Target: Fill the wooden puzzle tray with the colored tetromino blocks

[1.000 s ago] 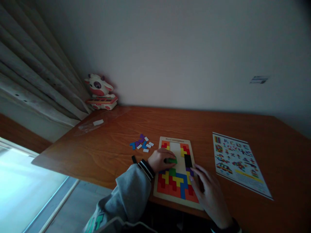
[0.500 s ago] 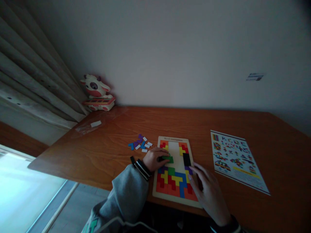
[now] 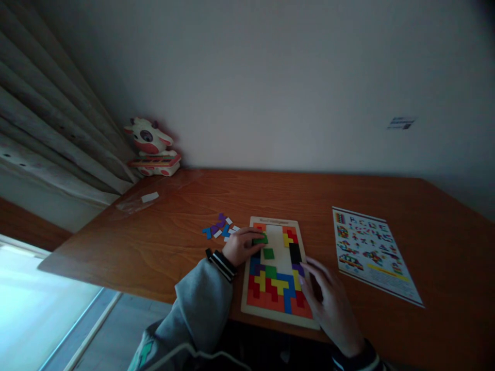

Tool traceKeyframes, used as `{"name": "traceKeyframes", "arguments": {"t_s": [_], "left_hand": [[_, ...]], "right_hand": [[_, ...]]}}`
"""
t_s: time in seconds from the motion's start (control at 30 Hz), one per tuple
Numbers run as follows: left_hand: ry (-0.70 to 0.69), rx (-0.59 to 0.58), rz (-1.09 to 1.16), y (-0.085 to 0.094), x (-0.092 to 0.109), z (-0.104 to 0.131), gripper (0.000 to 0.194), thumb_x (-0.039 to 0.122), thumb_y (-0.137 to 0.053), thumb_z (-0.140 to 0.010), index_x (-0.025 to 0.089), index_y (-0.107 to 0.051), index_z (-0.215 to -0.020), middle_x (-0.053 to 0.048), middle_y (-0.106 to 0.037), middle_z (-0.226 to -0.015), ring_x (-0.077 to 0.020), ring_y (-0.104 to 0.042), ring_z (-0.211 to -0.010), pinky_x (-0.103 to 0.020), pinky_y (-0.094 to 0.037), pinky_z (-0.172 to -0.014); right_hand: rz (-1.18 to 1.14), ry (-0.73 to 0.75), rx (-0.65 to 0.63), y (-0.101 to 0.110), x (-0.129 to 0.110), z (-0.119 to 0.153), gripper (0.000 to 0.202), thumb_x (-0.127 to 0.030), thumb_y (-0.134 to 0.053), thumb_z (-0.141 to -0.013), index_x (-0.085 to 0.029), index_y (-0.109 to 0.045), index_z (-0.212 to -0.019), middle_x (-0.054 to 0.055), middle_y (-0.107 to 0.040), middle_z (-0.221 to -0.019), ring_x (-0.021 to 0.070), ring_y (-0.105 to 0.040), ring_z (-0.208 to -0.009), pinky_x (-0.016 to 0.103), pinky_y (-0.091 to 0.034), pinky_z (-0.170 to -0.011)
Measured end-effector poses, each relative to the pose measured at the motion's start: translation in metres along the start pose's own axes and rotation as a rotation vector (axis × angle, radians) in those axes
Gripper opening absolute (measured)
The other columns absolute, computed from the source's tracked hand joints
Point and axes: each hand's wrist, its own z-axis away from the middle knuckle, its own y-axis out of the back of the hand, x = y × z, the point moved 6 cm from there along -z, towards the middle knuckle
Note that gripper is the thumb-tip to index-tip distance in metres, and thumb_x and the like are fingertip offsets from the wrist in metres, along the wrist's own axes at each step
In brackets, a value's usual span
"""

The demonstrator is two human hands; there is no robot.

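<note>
A wooden block-puzzle board point(image 3: 279, 318) lies in front of me, partly filled with coloured pieces and bare in its upper middle. My left hand point(image 3: 240, 248) reaches over its left edge, fingers closed on a green puzzle piece point(image 3: 263, 239) near the upper left. Just below those fingers, another green square piece point(image 3: 268, 253) lies on the bare part. My right hand point(image 3: 327, 293) rests along the right edge, thumb and fingers apart and holding nothing. Its fingertips touch the board beside a purple piece point(image 3: 297, 269), below a black piece point(image 3: 295, 253).
Loose blue, purple and white pieces point(image 3: 215, 230) lie left of the board. A printed pattern sheet point(image 3: 375, 257) is on the table point(image 3: 185, 247) to the right. A cow-shaped toy keyboard point(image 3: 152, 149) and a clear plastic bag point(image 3: 131, 205) are at the back left.
My left hand has shifted slightly up the board, from the lower green square to the green piece above it. The right hand keeps its place. The whole view has shifted a little.
</note>
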Motion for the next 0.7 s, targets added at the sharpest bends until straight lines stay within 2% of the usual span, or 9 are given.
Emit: {"name": "traceKeyframes", "arguments": {"t_s": [0.1, 0.17, 0.33, 0.43, 0.7], "left_hand": [[0.053, 0.036, -0.015, 0.006, -0.01, -0.004, 0.018, 0.032, -0.07, -0.087, 0.022, -0.073, -0.101, -0.007, -0.072, -0.108, -0.0195, -0.069, -0.098, -0.034, -0.057, -0.091], [0.08, 0.055, -0.019, 0.007, -0.014, -0.004, 0.018, 0.031, -0.07, -0.086, 0.022, -0.073, -0.102, -0.007, -0.072, -0.109, -0.0201, -0.068, -0.1, -0.035, -0.056, -0.092], [0.081, 0.056, -0.023, 0.003, -0.017, 0.0, 0.017, 0.029, -0.071, -0.085, 0.021, -0.074, -0.1, -0.007, -0.072, -0.107, -0.0205, -0.069, -0.1, -0.035, -0.056, -0.093], [0.077, 0.049, -0.018, 0.002, -0.017, 0.004, 0.018, 0.03, -0.071, -0.085, 0.021, -0.074, -0.099, -0.007, -0.072, -0.106, -0.0202, -0.069, -0.098, -0.035, -0.057, -0.092], [0.033, 0.038, -0.026, -0.001, -0.018, 0.005, 0.019, 0.03, -0.071, -0.085, 0.019, -0.073, -0.1, -0.008, -0.072, -0.106, -0.0194, -0.069, -0.097, -0.034, -0.057, -0.09]], "right_hand": [[-0.017, 0.033, 0.0, 0.002, -0.006, -0.004, 0.033, -0.042, -0.046, -0.098, -0.024, -0.057, -0.124, 0.01, -0.063, -0.127, 0.0268, -0.06, -0.117, 0.047, -0.048, -0.1], [-0.01, 0.102, -0.047, -0.002, -0.017, -0.008, 0.033, -0.038, -0.045, -0.099, -0.024, -0.055, -0.127, 0.01, -0.063, -0.129, 0.0266, -0.059, -0.119, 0.049, -0.045, -0.103], [0.028, 0.274, -0.247, -0.028, -0.056, -0.019, 0.041, -0.03, -0.042, -0.101, -0.026, -0.043, -0.142, 0.007, -0.055, -0.144, 0.0245, -0.048, -0.134, 0.053, -0.033, -0.113], [0.044, 0.32, -0.289, -0.038, -0.071, -0.023, 0.042, -0.026, -0.039, -0.101, -0.025, -0.042, -0.143, 0.006, -0.055, -0.144, 0.0235, -0.044, -0.137, 0.053, -0.026, -0.116], [0.051, 0.296, -0.297, -0.038, -0.075, -0.019, 0.041, -0.027, -0.044, -0.1, -0.025, -0.044, -0.141, 0.008, -0.059, -0.138, 0.0236, -0.05, -0.132, 0.052, -0.026, -0.113]]}}
